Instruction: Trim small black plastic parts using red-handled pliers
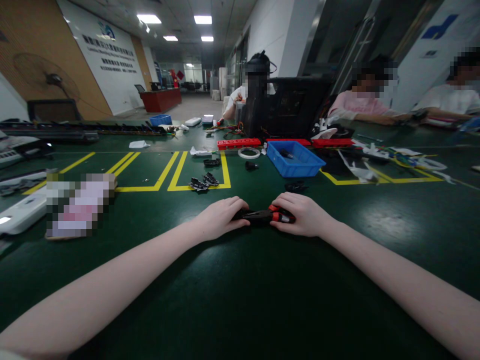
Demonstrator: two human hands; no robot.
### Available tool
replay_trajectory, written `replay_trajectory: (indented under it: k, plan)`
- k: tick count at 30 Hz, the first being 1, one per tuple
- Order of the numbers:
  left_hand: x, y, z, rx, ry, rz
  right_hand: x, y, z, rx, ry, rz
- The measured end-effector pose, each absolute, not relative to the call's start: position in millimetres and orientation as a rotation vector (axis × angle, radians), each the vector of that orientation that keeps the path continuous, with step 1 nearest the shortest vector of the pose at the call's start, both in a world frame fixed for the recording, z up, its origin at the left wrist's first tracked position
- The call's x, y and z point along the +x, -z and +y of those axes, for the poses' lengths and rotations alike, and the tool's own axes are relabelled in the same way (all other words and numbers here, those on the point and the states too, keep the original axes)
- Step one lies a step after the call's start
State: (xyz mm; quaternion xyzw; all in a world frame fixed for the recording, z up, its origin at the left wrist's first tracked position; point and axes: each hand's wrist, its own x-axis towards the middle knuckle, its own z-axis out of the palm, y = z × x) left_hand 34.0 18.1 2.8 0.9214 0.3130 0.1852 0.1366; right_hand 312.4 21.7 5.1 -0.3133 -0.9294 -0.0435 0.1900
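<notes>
Near the middle of the green table, my right hand (303, 214) is closed around the red-and-black handles of a pair of pliers (260, 216). The dark jaws point left, toward my left hand (223, 219). Its thumb and fingers pinch a small black part (239, 215) at the jaw tips; the fingers mostly hide it, so its shape is unclear. Just beyond my hands lie more black parts, one clump (204, 183) inside a yellow-taped rectangle and another dark piece (296, 186) in front of the blue bin (294, 170).
A phone (83, 206) and a white device (28, 210) lie at left. Behind the bin are red strips (239, 144), a roll of white tape (249, 153) and a big black case (292, 107). Wires and scraps (408, 157) spread at right. Several people sit across the table.
</notes>
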Motion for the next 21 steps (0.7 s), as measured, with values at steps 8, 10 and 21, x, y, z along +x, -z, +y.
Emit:
replay_trajectory:
  k: [8,10,21]
  plan:
    - [36.2,-1.1,19.3,2.786,-0.406,0.961,311.4,-6.9,21.4,-0.848,0.07,-2.63]
    - [36.6,-0.4,19.5,2.795,-0.4,0.983,311.3,-6.9,21.4,-0.842,0.071,-2.636]
    - [36.9,-7.1,16.7,2.767,-0.395,0.996,310.7,-5.6,21.3,-0.804,0.171,-2.642]
